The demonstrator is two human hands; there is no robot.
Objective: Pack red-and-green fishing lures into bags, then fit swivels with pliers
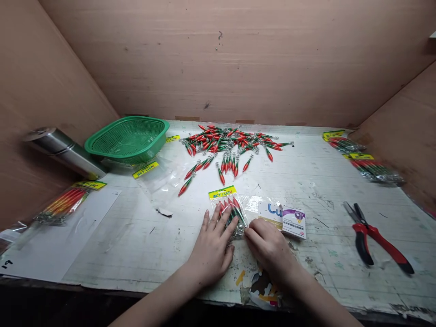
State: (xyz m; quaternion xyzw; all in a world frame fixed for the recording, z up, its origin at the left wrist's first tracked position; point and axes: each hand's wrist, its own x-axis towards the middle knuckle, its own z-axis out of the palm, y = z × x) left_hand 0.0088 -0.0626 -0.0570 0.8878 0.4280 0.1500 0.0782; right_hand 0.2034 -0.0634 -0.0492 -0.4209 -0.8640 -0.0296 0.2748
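Note:
A clear plastic packet (pixel 240 210) with a yellow header card lies on the table in front of me, holding several red and green fishing lures. My left hand (pixel 214 243) rests flat on the packet, fingers spread over the lures. At the packet's lower right corner, the fingers of my right hand (pixel 269 243) are pinched together on its edge. Beyond the packet spreads a pile of loose red and green lures (pixel 225 141) with wire hooks. A few single lures (pixel 186 185) lie closer to me.
A green plastic basket (pixel 126 156) and steel flask (pixel 64 152) stand at left, near empty header packets (pixel 160 179). Filled packets lie at far left (pixel 64 204) and right (pixel 371 168). Red-handled pliers (pixel 378 240) and a small box (pixel 294 222) are to the right. Cardboard walls surround the table.

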